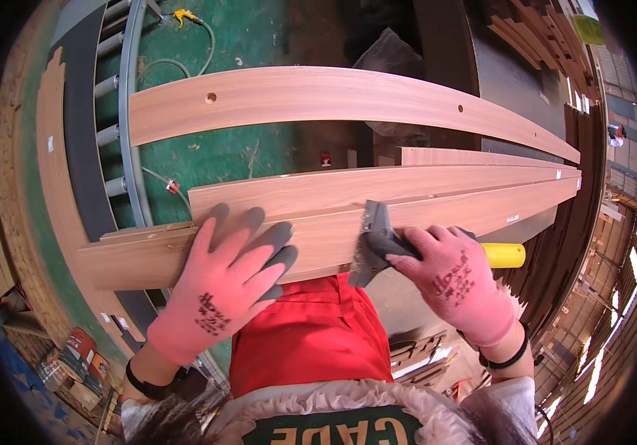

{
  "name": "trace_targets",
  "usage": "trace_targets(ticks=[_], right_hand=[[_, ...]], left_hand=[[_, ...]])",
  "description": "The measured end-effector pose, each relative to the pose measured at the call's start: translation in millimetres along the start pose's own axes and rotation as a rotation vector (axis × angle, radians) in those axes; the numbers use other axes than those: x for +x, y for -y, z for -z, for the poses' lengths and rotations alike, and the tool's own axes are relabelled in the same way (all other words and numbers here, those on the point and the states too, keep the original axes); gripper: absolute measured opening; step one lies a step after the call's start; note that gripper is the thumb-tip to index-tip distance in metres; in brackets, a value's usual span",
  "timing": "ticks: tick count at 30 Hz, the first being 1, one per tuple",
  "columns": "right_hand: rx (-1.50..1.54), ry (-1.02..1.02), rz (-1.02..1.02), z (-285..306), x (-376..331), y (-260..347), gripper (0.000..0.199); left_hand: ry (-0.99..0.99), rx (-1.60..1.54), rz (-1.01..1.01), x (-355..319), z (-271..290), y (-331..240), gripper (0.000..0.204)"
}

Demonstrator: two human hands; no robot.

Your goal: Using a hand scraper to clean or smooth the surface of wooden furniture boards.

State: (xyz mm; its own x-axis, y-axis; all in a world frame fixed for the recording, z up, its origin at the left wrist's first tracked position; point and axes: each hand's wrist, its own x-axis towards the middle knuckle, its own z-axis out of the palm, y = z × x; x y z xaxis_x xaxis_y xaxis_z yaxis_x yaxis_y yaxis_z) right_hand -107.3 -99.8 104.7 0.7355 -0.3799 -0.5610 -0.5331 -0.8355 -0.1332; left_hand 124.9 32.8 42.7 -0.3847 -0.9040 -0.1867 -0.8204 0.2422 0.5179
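My left hand [222, 285], in a pink glove with grey fingertips, lies spread on the near wood-grain plank [140, 259]. In my right hand [456, 278], gloved alike, is a scraper-like tool with a wide grey head [370, 245], set across the same plank. A yellow cylinder [504, 255] sticks out past the right hand in line with the tool. Whether it is the tool's handle, I cannot tell, as the hand hides the middle. Just behind lies a second plank [304, 189], partly overlapped by the near one.
Farther off lies a long plank [318, 93] with small holes. A roller conveyor [134, 119] runs along the left, beside more boards [59, 163]. A yellow air gun [185, 16] with a hose is on the green floor. Stacked boards [541, 37] stand at the right.
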Motion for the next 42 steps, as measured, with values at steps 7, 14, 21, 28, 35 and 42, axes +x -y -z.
trace_targets(ticks=[7, 14, 21, 28, 35, 42], right_hand=[[0.184, 0.068, 0.037, -5, 34, 38, 0.019], [-0.028, -0.265, 0.650, -21, 59, 137, 0.022], [0.371, -0.317, 0.133, -36, -45, 49, 0.033], [0.575, -0.631, -0.438, -48, -160, -19, 0.042], [1.009, -0.838, -0.515, -104, -259, -126, 0.043], [0.970, -0.810, -0.661, -170, -376, -265, 0.045]], left_hand=[[-0.532, 0.282, 0.516, -119, 6, 51, 0.025], [-0.674, 0.532, 1.126, -163, 18, 82, 0.061], [-0.537, 0.044, 0.622, -57, -9, 38, 0.070], [-0.173, 0.314, 0.138, 81, -25, -112, 0.080], [-0.216, -0.375, -0.559, 250, -54, -209, 0.029], [-0.081, 0.186, -0.129, 403, -66, -250, 0.068]])
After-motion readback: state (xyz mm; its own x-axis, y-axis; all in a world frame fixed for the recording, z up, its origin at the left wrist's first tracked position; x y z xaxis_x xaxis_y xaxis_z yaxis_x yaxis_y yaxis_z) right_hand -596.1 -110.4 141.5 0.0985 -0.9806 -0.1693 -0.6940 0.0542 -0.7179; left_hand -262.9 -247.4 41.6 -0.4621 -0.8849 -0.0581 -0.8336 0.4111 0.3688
